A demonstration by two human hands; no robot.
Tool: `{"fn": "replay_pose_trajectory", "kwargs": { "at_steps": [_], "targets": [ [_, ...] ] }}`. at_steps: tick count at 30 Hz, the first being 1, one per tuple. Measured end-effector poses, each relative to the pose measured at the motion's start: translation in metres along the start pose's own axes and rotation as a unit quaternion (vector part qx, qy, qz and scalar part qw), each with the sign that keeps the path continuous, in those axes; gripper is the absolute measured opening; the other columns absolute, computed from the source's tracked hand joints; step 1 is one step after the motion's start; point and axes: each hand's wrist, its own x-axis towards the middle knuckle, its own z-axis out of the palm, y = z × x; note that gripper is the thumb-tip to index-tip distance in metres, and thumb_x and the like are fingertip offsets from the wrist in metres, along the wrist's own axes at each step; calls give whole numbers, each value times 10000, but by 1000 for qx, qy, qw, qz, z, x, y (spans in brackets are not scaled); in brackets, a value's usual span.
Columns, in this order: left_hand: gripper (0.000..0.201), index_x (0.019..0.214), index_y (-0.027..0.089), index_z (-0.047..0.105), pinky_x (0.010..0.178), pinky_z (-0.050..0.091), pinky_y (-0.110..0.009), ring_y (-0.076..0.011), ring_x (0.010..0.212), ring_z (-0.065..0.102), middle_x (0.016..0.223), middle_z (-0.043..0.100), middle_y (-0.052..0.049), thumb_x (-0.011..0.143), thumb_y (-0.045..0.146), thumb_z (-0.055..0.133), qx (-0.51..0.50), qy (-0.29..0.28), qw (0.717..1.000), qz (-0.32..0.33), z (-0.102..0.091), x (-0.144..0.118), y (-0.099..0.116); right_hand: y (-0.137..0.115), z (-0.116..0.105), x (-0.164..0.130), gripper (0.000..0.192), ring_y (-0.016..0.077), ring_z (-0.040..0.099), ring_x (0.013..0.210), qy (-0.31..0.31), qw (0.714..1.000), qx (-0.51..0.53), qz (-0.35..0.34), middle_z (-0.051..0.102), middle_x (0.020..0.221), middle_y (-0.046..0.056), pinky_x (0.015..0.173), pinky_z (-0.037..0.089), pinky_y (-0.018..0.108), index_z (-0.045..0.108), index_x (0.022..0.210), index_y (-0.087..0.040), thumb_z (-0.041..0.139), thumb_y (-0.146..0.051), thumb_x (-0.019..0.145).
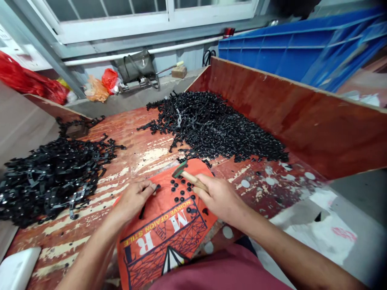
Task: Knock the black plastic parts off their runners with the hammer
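Worn red plywood, its paint flaking to pale patches, makes up the workbench (142,133), walled by a board at two o'clock. On it lies an orange printed sack (169,229), woven and creased. My right hand (219,197) is closed around a small hammer's wooden handle (193,180), head at eleven o'clock. My left hand (133,199) pinches a thin black plastic strip (149,197) flat against the sack. Small round black buttons (181,191) sit scattered between both hands. Heaps of black sprues (211,125) lie at twelve and nine o'clock.
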Motion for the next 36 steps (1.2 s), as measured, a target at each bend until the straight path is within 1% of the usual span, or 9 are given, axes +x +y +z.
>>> {"fn": "replay_pose_trajectory", "kwargs": {
  "at_steps": [5, 11, 15, 18, 21, 23, 27, 32, 36],
  "targets": [
    [292, 734, 182, 681, 735, 407, -270, -194, 793, 553, 786, 626, -21, 783, 470, 672, -125, 45, 990, -49, -15, -37, -9, -23, 27, 36, 108, 167, 651, 761, -56, 992, -98, -56, 720, 867, 24, 638, 428, 245, 680, 895, -208, 588, -261, 916],
    [266, 765, 191, 726, 793, 405, -243, -180, 886, 533, 900, 601, -23, 720, 449, 768, -190, 144, 968, -83, -20, -80, -20, -50, 40, 52, 194, 253, 681, 756, -94, 981, -150, -75, 713, 839, 139, 659, 478, 311, 707, 905, -115, 521, -76, 865],
    [298, 727, 179, 656, 676, 409, -229, -146, 724, 509, 758, 569, -1, 744, 466, 738, -256, 140, 949, -116, -20, -91, -14, -60, 52, 52, 174, 257, 684, 741, -105, 979, -148, -90, 720, 856, 129, 633, 478, 314, 703, 911, -134, 531, -112, 895],
    [293, 731, 184, 611, 546, 360, -221, -115, 575, 427, 667, 511, 25, 759, 462, 698, -299, 135, 933, -148, -17, -88, -12, -60, 53, 55, 123, 232, 674, 711, -115, 981, -136, -84, 725, 820, 109, 612, 453, 289, 715, 851, -149, 606, -186, 894],
    [227, 714, 185, 606, 566, 350, -218, -128, 630, 459, 693, 521, 18, 785, 397, 650, -205, 125, 965, -102, -14, -76, -15, -47, 34, 54, 123, 189, 659, 771, -99, 987, -107, -74, 733, 880, 50, 634, 425, 248, 719, 948, -201, 634, -284, 913],
    [225, 690, 185, 603, 606, 359, -228, -144, 681, 495, 703, 536, 9, 821, 368, 596, -124, 82, 987, -59, -10, -65, -14, -33, 14, 46, 225, 157, 639, 770, -75, 992, -73, -67, 723, 912, 6, 625, 402, 227, 668, 1150, -244, 597, -302, 945],
    [294, 615, 187, 555, 619, 363, -251, -158, 673, 512, 663, 528, 7, 838, 377, 542, -44, 33, 998, -22, 1, -43, -4, -2, -11, 14, 312, 146, 599, 674, -34, 996, 72, -32, 683, 813, -14, 598, 378, 232, 625, 1271, -260, 459, -306, 1011],
    [269, 638, 193, 599, 676, 397, -266, -165, 699, 557, 694, 586, 4, 837, 358, 523, -16, 0, 1000, -3, 13, -27, 2, 19, -11, -24, 329, 157, 583, 615, -38, 994, 99, 32, 661, 734, -19, 567, 368, 244, 639, 1261, -257, 450, -311, 997],
    [267, 655, 197, 623, 685, 394, -268, -165, 704, 574, 702, 614, 9, 847, 331, 495, 21, -18, 1000, -9, 17, -20, 2, 23, -8, -32, 326, 154, 588, 644, -32, 992, 108, 48, 658, 758, -25, 577, 368, 239, 637, 1260, -265, 456, -299, 991]
  ]
}}
